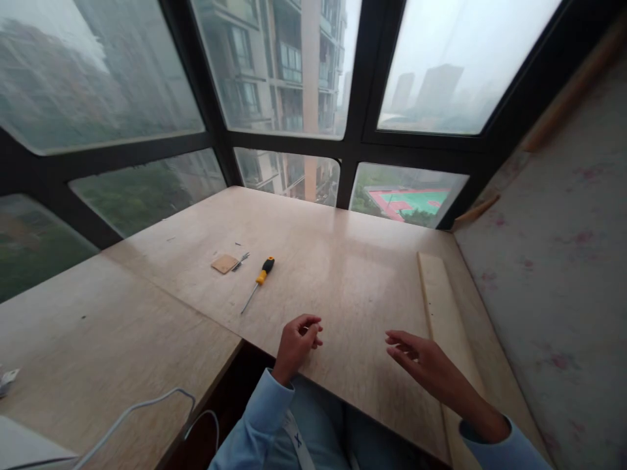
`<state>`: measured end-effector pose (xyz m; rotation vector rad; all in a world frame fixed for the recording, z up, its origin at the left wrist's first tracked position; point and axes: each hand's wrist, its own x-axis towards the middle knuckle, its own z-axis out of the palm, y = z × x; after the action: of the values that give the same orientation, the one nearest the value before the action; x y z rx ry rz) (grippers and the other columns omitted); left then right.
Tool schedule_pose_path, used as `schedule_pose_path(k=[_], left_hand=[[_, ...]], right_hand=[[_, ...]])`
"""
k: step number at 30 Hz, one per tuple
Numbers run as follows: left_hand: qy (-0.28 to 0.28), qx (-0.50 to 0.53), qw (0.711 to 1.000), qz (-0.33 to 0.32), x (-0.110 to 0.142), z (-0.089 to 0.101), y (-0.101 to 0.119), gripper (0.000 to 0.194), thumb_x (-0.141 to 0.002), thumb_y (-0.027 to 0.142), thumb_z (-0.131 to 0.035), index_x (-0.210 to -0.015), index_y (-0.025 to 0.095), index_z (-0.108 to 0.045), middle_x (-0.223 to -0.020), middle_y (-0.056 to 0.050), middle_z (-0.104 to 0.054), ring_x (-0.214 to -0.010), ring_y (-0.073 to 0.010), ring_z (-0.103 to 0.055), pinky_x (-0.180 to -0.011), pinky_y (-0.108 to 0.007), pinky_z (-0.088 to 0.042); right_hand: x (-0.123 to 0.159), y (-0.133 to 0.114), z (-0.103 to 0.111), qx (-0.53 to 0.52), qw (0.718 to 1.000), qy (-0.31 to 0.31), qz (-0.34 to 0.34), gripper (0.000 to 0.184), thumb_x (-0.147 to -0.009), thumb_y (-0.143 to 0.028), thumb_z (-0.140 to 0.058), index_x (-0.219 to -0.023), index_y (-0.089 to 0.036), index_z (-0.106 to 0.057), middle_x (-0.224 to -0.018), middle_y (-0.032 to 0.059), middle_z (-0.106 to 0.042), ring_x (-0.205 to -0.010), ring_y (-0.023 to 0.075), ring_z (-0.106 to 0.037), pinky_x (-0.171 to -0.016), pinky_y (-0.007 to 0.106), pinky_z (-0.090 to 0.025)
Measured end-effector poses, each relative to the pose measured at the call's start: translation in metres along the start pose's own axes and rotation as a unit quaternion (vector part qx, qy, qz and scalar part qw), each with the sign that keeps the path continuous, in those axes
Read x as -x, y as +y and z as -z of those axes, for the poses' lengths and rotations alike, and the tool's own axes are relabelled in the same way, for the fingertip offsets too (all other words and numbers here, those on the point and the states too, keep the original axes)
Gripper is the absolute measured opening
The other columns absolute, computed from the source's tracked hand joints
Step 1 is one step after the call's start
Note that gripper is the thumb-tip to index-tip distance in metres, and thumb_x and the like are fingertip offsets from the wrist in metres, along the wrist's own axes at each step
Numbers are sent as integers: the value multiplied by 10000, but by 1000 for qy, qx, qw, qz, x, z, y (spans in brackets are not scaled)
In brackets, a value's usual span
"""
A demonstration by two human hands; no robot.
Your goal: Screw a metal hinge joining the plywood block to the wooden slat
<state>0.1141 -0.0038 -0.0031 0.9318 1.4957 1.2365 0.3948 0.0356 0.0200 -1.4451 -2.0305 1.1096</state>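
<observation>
My left hand [298, 344] hovers over the near edge of the wooden desk [343, 274], its fingers curled loosely inward with nothing visible in them. My right hand [422, 364] floats a little to the right, fingers stretched out and pointing left, holding nothing. A screwdriver [257, 283] with a yellow and black handle lies on the desk beyond my left hand. Beside it rest a small square brown plate [225, 264] and a small metal part [240, 261]. Both hands are apart from these things.
A long pale wooden strip [443, 320] lies along the desk's right side, next to a flowered wall panel [563, 274]. A lower desk [98, 352] at the left carries white cables [132, 411]. Dark-framed windows [353, 143] close off the far edge.
</observation>
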Motion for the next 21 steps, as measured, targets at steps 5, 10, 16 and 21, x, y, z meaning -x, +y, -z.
schedule_pose_path(k=[5, 10, 16, 21], left_hand=[[126, -2, 992, -19, -30, 67, 13, 274, -687, 302, -642, -883, 112, -667, -755, -54, -685, -599, -138, -638, -512, -221, -494], [275, -91, 957, -27, -73, 135, 10, 289, -725, 266, -592, -958, 114, -670, -798, -56, -691, -659, -149, -621, -545, -225, -482], [357, -308, 882, -3, -131, 192, 4, 305, -784, 189, -533, -1050, 134, -671, -971, -101, -706, -885, -199, -639, -769, -272, -476], [305, -379, 874, -3, -152, 212, 5, 211, -763, 227, -621, -948, 172, -706, -953, -107, -690, -956, -233, -606, -824, -291, -440]], right_hand=[[-33, -16, -24, -6, 989, -141, 34, 456, -791, -471, -578, -1120, -170, -675, -1032, 129, -728, -863, 241, -702, -770, 352, -557], [-71, -29, -37, 70, 964, -246, 77, 398, -801, -388, -560, -1124, -183, -668, -853, 73, -732, -703, 192, -666, -634, 283, -498], [-109, -40, -69, 165, 961, -177, 131, 225, -827, -291, -500, -986, -215, -641, -554, -16, -619, -515, 160, -556, -527, 257, -351], [-117, -29, -87, 196, 974, -25, 115, 278, -891, -422, -428, -821, -227, -613, -502, -6, -589, -459, 173, -530, -509, 277, -323]])
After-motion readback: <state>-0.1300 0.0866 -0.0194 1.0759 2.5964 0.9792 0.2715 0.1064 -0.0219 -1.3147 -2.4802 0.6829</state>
